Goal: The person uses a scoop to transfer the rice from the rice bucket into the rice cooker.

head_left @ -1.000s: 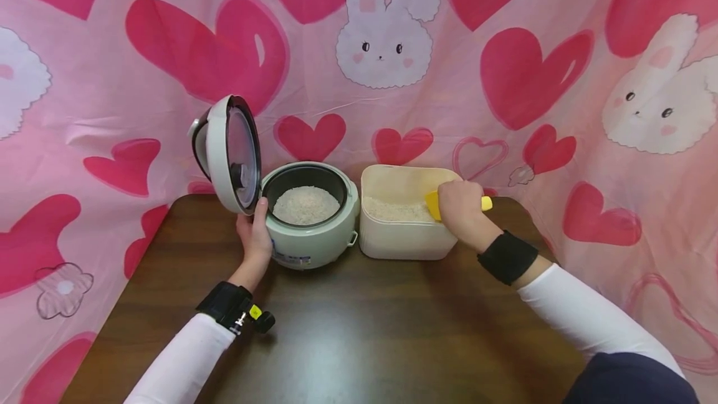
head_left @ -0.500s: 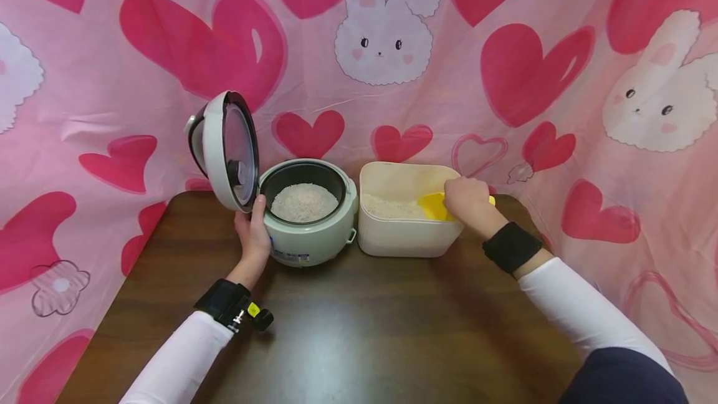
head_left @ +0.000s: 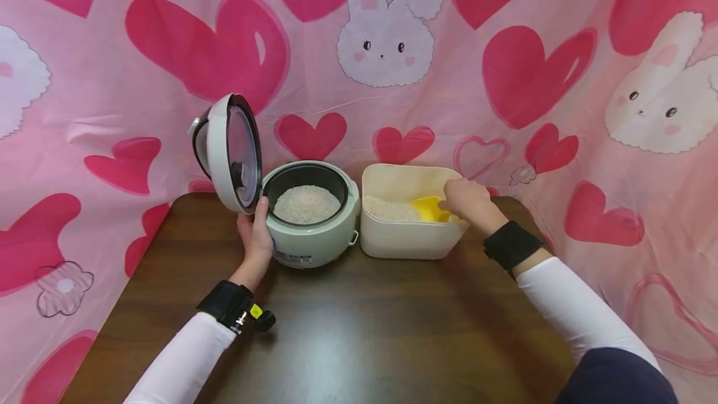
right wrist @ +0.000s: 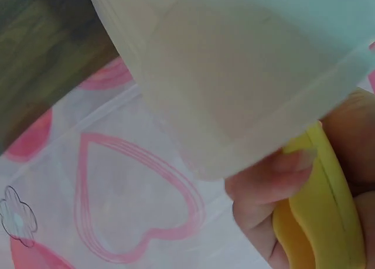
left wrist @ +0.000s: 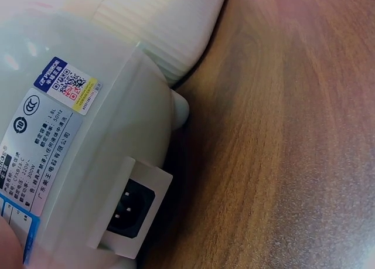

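Observation:
In the head view, a pale green rice cooker (head_left: pixel 305 245) stands with its lid (head_left: pixel 224 154) raised to the left and white rice (head_left: pixel 307 204) in its dark inner pot. My left hand (head_left: pixel 257 239) rests on the cooker's left side by the hinge, thumb pointing up beside the lid. To the right is a cream bin (head_left: pixel 409 242) partly filled with rice (head_left: pixel 389 209). Over its right rim, my right hand (head_left: pixel 473 203) grips a yellow scoop (head_left: pixel 430 209), whose bowl lies down in the rice. The right wrist view shows fingers curled around the scoop's yellow handle (right wrist: pixel 337 216).
The cooker and bin stand side by side at the back of a dark wooden table (head_left: pixel 336 335). Behind them hangs a pink cloth (head_left: pixel 314 92) printed with hearts and rabbits. A power socket (left wrist: pixel 130 207) and labels (left wrist: pixel 41 146) show on the cooker's side.
My right hand has moved slightly right, and the scoop has tipped from beside the bin's right rim down into the rice. The left hand stays on the cooker.

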### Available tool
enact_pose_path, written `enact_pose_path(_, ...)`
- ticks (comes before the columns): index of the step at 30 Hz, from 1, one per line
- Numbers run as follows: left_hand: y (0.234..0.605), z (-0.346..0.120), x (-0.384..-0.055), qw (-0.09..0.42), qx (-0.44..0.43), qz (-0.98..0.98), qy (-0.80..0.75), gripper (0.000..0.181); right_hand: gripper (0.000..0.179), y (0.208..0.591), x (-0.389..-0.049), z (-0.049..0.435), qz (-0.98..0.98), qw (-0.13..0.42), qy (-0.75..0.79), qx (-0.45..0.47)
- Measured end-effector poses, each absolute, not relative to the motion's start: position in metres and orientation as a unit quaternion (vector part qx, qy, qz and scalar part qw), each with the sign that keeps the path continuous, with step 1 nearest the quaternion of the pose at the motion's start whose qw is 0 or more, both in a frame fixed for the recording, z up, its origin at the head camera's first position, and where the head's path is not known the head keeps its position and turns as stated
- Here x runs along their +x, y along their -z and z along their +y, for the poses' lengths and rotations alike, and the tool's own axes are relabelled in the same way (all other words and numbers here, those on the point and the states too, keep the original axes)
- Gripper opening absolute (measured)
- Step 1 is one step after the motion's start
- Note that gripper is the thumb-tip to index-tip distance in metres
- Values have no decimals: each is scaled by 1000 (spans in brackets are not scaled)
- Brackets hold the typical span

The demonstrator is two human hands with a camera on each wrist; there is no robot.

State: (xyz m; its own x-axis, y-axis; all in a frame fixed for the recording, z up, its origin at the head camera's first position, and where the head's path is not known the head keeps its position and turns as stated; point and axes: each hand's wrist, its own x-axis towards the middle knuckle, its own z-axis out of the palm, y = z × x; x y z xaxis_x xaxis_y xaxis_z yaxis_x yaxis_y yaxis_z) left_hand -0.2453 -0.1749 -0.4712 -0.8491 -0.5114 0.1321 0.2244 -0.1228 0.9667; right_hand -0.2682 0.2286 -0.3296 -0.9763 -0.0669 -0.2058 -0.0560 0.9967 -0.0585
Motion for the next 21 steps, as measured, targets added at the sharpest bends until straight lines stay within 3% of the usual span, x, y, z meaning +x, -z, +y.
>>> enact_pose_path(21, 472, -173, -244, 250, 116, -614, 740, 53, 34, 348, -283, 235, 971, 157, 151, -102)
